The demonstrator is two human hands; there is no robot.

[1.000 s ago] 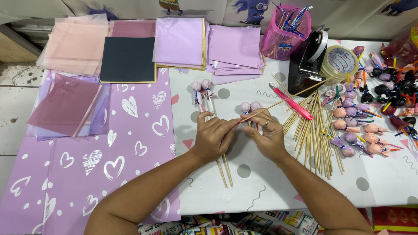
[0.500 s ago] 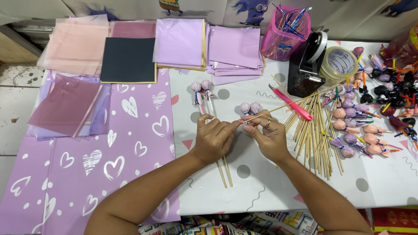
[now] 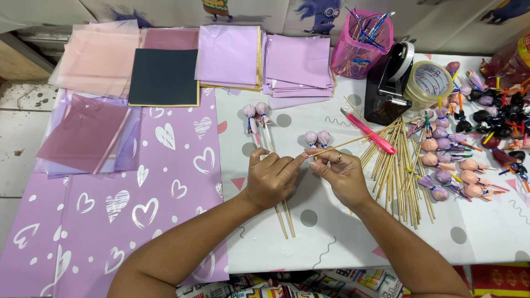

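A thin wooden skewer (image 3: 353, 142) is pinched at its near end between the fingertips of both hands above the white dotted tablecloth (image 3: 331, 243), its far end slanting up toward the black tape dispenser (image 3: 393, 77). The left hand (image 3: 271, 179) is curled narrow around the stick's tip; the right hand (image 3: 341, 172), with a ring on one finger, closes on it from the other side. Just behind the fingers lie two small lilac-wrapped buds (image 3: 317, 138), and a second pair on sticks (image 3: 255, 113) rests further back. A loose heap of spare skewers (image 3: 398, 165) lies to the right, touching a pink stick (image 3: 369, 130) and wrapped sweets (image 3: 458, 171). The long stick looks liable to sweep into that heap or the dispenser if it swings, and so slight a grip could let it slip or snap under bending. Heart-printed lilac paper (image 3: 110, 209) lies to the left.
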